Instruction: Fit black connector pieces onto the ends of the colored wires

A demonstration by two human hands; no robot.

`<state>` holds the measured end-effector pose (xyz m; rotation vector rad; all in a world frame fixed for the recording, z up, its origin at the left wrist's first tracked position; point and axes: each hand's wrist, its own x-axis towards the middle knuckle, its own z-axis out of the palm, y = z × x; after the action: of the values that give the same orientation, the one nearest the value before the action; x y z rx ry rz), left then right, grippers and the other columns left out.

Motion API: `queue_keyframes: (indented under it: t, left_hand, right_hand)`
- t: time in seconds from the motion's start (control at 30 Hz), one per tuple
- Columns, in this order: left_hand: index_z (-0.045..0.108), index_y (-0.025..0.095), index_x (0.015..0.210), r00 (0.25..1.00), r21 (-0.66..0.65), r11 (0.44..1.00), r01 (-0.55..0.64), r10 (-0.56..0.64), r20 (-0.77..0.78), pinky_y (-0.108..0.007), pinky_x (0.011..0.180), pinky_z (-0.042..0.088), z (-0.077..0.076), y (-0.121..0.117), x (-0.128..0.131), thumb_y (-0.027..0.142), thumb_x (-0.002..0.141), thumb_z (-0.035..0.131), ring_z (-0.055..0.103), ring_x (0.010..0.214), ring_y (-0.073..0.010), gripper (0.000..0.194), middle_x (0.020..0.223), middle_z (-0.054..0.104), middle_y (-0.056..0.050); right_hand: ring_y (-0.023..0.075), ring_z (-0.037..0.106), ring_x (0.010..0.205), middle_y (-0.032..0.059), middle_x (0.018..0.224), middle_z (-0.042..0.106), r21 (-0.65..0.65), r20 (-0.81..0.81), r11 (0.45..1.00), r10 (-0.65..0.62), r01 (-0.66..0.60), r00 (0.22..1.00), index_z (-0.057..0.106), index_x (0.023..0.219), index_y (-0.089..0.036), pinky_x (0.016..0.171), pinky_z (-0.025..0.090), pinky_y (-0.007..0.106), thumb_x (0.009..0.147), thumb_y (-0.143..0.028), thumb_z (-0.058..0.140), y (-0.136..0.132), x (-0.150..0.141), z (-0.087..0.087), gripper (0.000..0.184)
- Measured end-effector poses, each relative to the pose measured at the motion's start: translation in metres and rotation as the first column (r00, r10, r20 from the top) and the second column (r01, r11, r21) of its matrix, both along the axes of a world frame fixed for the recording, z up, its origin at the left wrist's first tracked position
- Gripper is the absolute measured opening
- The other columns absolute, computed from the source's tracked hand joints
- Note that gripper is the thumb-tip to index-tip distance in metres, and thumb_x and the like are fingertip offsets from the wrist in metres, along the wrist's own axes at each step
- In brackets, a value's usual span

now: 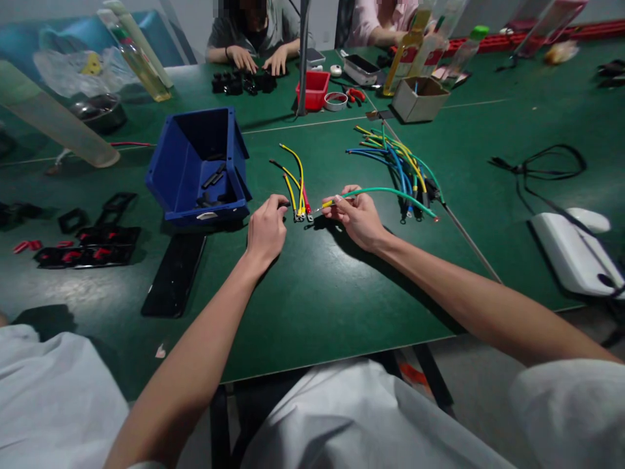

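My right hand [359,215] pinches one end of a green wire [390,192] that arcs to the right toward a pile of blue, yellow and green wires [395,163]. My left hand [266,228] rests on the green table [317,286], fingers curled against the lower ends of a small set of yellow wires [295,176] with red and metal terminals lying between both hands. Whether the left fingers grip those terminals is hard to tell.
A blue bin [200,166] with black parts lies tipped at left. Black frames with red pieces [88,247] and a black strip [173,273] sit near the left edge. A white device [571,251] and black cable [541,166] lie right. Other people's hands [258,60] work across the table.
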<state>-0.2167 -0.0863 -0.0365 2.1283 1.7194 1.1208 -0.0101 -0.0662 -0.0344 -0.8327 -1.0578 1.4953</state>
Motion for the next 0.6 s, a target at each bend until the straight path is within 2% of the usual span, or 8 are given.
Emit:
queue_keyframes:
  t: [0.13,0.37,0.6]
  left_hand:
    - [0.060,0.019,0.101,0.999,0.033,0.999,-0.006,0.004,0.048,-0.030,0.075,0.051,0.0017,-0.0020,0.0008,0.021,0.094,0.046,0.065,0.084,-0.0176,0.016,0.094,0.070,-0.005]
    - [0.064,0.020,0.096,0.998,-0.002,0.998,-0.059,0.059,-0.009,-0.036,0.082,0.050,0.0072,-0.0047,0.0046,0.021,0.090,0.052,0.063,0.089,-0.0206,0.013,0.092,0.068,-0.006]
    - [0.064,0.020,0.094,0.998,0.020,1.000,-0.002,0.003,-0.067,-0.040,0.087,0.046,0.0074,-0.0053,0.0072,0.016,0.088,0.052,0.057,0.097,-0.0234,0.014,0.096,0.068,-0.006]
  right_hand:
    - [0.0094,0.064,0.066,-0.0056,0.081,0.066,0.046,0.035,0.998,-0.042,0.040,0.999,0.034,0.091,-0.026,0.070,0.056,0.027,0.063,-0.035,0.085,-0.0009,0.0005,-0.0016,0.059]
    - [0.0103,0.064,0.063,-0.0061,0.075,0.064,0.086,0.098,0.994,-0.077,0.068,0.992,0.035,0.090,-0.026,0.065,0.057,0.028,0.067,-0.043,0.082,-0.0024,-0.0015,-0.0025,0.054]
    - [0.0115,0.066,0.062,-0.0058,0.072,0.064,0.090,0.105,0.992,-0.097,0.087,0.990,0.037,0.087,-0.025,0.065,0.059,0.030,0.066,-0.046,0.082,-0.0031,-0.0003,-0.0024,0.054]
